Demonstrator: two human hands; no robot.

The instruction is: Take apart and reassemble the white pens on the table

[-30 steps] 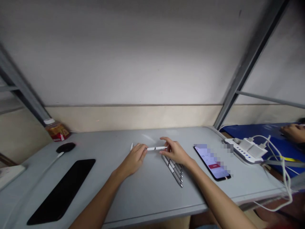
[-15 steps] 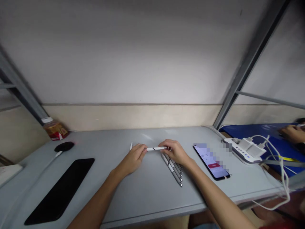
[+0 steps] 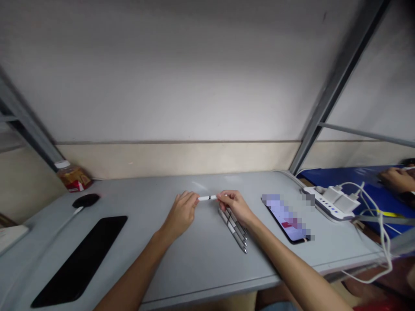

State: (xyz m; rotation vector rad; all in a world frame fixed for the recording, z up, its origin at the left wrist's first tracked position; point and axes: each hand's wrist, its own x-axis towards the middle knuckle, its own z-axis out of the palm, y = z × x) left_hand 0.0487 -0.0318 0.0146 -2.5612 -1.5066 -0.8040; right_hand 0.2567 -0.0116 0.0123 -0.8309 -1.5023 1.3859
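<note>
A white pen (image 3: 206, 198) with a dark band is held level above the grey desk (image 3: 201, 268), between my two hands. My left hand (image 3: 182, 210) is closed on its left end, my right hand (image 3: 235, 205) pinches its right end, and the fingers cover both ends. Just below my right hand lie several grey-and-white pens (image 3: 236, 233) side by side on the desk, slanting with their silver tips toward me. My right wrist hides part of that bunch.
A lit phone (image 3: 285, 220) and a white power strip (image 3: 330, 205) with plugs and cables are on the right. Leftward lie a black slab (image 3: 82, 259), a black mouse-like object (image 3: 86, 200) and a bottle (image 3: 74, 176). Another person's hand (image 3: 397, 178) rests over a blue surface.
My left hand has turned and lifted slightly, and more of its back shows. My right fingers have shifted left along the pen. The white piece beside my left hand no longer shows.
</note>
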